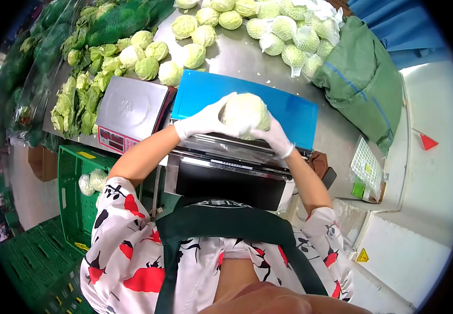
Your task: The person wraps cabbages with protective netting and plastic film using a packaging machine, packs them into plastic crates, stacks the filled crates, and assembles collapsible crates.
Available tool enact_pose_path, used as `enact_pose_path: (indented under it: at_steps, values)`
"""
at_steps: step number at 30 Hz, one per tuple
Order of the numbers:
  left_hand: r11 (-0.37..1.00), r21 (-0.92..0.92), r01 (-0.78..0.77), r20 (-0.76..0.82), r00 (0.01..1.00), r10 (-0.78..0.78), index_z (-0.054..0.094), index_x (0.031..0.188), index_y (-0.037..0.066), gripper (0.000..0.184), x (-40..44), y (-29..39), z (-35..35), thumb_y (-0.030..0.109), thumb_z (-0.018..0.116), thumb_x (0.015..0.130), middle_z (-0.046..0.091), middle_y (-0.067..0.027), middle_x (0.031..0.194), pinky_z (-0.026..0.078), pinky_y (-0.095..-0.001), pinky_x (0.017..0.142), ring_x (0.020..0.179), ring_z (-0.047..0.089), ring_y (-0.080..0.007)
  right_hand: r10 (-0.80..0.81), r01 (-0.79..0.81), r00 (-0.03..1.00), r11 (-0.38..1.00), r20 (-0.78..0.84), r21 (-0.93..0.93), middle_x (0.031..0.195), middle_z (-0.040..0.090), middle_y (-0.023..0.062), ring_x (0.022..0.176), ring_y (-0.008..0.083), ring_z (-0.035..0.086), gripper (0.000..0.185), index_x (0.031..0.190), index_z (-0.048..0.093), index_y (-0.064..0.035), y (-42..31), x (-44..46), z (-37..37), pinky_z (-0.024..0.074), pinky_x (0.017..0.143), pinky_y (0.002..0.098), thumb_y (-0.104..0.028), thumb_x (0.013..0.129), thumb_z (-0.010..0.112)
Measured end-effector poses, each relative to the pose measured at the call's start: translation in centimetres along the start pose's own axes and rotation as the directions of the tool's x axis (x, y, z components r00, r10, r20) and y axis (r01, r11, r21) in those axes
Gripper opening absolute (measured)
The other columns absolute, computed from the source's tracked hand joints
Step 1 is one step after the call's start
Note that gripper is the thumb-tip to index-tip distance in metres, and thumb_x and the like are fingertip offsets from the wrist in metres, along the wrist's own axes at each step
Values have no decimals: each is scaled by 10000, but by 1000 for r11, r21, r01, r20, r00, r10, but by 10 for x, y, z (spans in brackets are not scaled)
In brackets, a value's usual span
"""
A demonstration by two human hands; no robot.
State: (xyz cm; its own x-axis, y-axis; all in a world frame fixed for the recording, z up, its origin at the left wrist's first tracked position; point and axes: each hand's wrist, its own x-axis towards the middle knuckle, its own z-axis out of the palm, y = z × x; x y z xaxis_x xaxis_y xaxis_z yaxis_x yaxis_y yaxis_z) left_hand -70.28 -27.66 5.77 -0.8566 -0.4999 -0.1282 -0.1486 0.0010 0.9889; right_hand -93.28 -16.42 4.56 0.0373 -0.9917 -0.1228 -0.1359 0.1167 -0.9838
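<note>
A pale green cabbage (246,111) is held between my two gloved hands above the near edge of a blue board (289,112). My left hand (208,119), in a white glove, curves round its left side. On the lower right side, my right hand (276,137), also gloved, presses against it. Below the cabbage lies clear plastic film on a machine with a dark front panel (226,183). I cannot tell whether the film touches the cabbage.
A digital scale (132,107) stands left of the board. Loose cabbages (192,55) and netted cabbages (284,29) lie on the metal table behind. Trimmed leaves (75,104) are piled at the left. A green sack (365,78) is at the right, a green crate (75,204) at lower left.
</note>
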Motion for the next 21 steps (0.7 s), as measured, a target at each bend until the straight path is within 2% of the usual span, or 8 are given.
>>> enact_pose_path:
  at_steps: [2, 4, 6, 8, 11, 16, 19, 21]
  values:
    - [991, -123, 51, 13, 999, -49, 203, 1506, -25, 936, -24, 8, 11, 258, 784, 829, 393, -165, 1463, 333, -355, 1130, 1343, 402, -228, 193, -180, 981, 909, 4, 376, 1318, 561, 145, 1183, 178, 543, 769, 1404, 420, 44, -25, -36, 19, 429, 1029, 320, -380, 848, 741]
    - [950, -289, 119, 49, 993, -109, 303, 1449, -50, 849, -58, 31, 35, 340, 767, 855, 455, -180, 1401, 368, -340, 1102, 1297, 452, -229, 132, -122, 991, 967, -30, 222, 1179, 635, 113, 1060, 164, 589, 583, 1315, 523, 45, -43, -75, 33, 475, 928, 315, -383, 933, 625]
    - [886, -336, 319, 186, 945, -270, 350, 1421, -38, 775, -103, 44, 56, 347, 743, 875, 481, -160, 1367, 369, -342, 1098, 1276, 464, -216, 432, -449, 891, 884, 137, 133, 1056, 669, 75, 907, 145, 616, 572, 1246, 583, 46, -60, -125, 42, 507, 773, 292, -425, 924, 623]
    - [867, -237, 437, 332, 876, -351, 284, 1482, -22, 764, -141, 22, 79, 283, 692, 912, 462, -130, 1391, 331, -350, 1126, 1310, 419, -201, 467, -481, 876, 866, 122, 136, 976, 674, 38, 762, 106, 590, 599, 1207, 620, 26, -42, -174, 72, 474, 618, 254, -507, 938, 573]
    - [702, -374, 606, 418, 786, -456, 332, 1480, -35, 788, -170, -19, 95, 439, 635, 928, 473, -159, 1425, 355, -348, 1111, 1317, 437, -201, 726, -775, 631, 572, 273, 270, 995, 673, 32, 745, 88, 580, 658, 1234, 616, 0, -17, -198, 100, 453, 599, 227, -583, 944, 525]
    - [301, -586, 753, 534, 638, -555, 360, 1463, -26, 722, -179, -48, 104, 497, 510, 988, 546, -182, 1364, 468, -369, 1035, 1248, 548, -231, 731, -807, 567, 400, 381, 435, 1168, 661, 88, 1023, 139, 629, 718, 1323, 545, 15, 10, -175, 115, 511, 783, 255, -599, 955, 492]
    - [198, -724, 661, 483, 690, -539, 342, 1467, -45, 765, -204, -44, 106, 478, 580, 962, 576, -157, 1341, 479, -350, 1013, 1185, 593, -209, 665, -776, 598, 340, 448, 531, 1186, 656, 90, 1079, 176, 626, 606, 1360, 523, -17, 23, -196, 101, 516, 871, 314, -486, 977, 535]
    - [495, -609, 620, 299, 757, -581, 318, 1471, -58, 734, -229, -52, 102, 397, 601, 969, 572, -146, 1346, 488, -336, 997, 1186, 587, -191, 680, -709, 670, 468, 298, 527, 1115, 687, 84, 1039, 205, 649, 382, 1280, 599, -51, 39, -218, 105, 520, 884, 356, -288, 980, 609]
